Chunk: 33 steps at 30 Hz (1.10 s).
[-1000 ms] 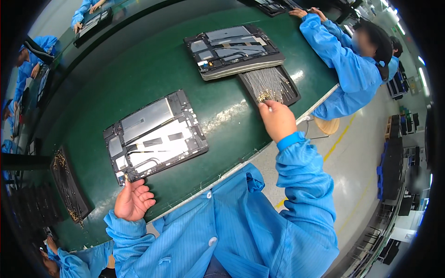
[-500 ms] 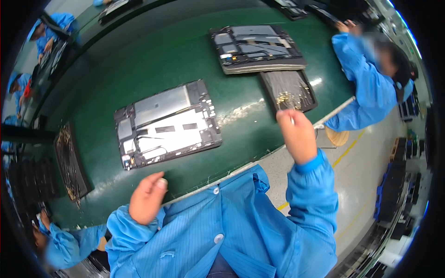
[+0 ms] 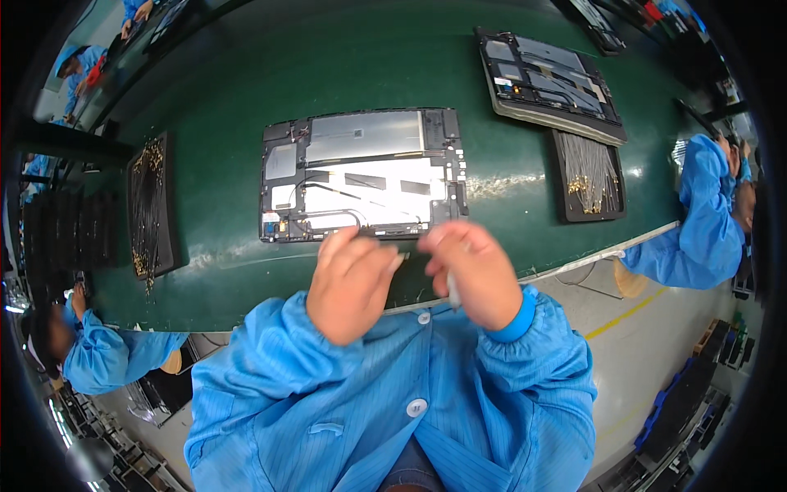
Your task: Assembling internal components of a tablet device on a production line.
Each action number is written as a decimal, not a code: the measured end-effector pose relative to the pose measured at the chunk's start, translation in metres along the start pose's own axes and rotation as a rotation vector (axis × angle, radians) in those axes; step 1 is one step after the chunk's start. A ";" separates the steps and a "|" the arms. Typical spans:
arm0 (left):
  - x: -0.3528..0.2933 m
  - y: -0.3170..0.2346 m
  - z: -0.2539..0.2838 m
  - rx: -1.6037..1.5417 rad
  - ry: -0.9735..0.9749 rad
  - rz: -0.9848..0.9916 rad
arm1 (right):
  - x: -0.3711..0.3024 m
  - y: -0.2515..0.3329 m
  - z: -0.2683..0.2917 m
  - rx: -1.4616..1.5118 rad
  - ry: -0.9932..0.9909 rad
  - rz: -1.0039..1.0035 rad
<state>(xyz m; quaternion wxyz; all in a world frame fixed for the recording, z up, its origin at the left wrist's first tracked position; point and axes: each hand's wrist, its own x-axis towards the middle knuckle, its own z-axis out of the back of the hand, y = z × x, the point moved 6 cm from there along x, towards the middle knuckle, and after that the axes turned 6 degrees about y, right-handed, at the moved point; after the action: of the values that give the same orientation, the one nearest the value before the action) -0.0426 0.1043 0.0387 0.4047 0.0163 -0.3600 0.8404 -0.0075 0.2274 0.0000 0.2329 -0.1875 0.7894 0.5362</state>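
Observation:
An opened tablet (image 3: 369, 135), with its metal plates, black cables and circuit parts exposed, lies on the green table in front of me. My left hand (image 3: 348, 283) is just off its near edge, thumb and fingers pinched together; a small glint shows at the tips, too small to name. Facing it, my right hand (image 3: 475, 275) is closed, its fingertips smeared by motion. A slim pale object (image 3: 452, 289) sticks out below its curled fingers. Whether a thin cable runs between the two hands I cannot tell.
At the right, a dark tray (image 3: 592, 216) holds grey cables with gold ends, below a stack of opened tablets (image 3: 553, 78). Another dark tray (image 3: 168, 205) of black cables stands at the left. Co-workers in blue sit at both sides. The table edge (image 3: 598, 252) runs before me.
My right hand has come left from beside the grey cable tray to my left hand. My left hand has moved up to the tablet's near edge. The whole view has turned and shifted.

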 end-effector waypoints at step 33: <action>0.023 0.015 -0.015 0.339 0.080 0.136 | 0.019 0.015 0.007 -0.260 -0.371 0.903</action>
<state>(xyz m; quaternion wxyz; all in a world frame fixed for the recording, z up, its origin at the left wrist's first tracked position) -0.0644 0.1230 0.0265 0.3525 0.0264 -0.1970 0.9145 -0.0303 0.2386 -0.0016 0.0887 0.2436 0.6636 0.7018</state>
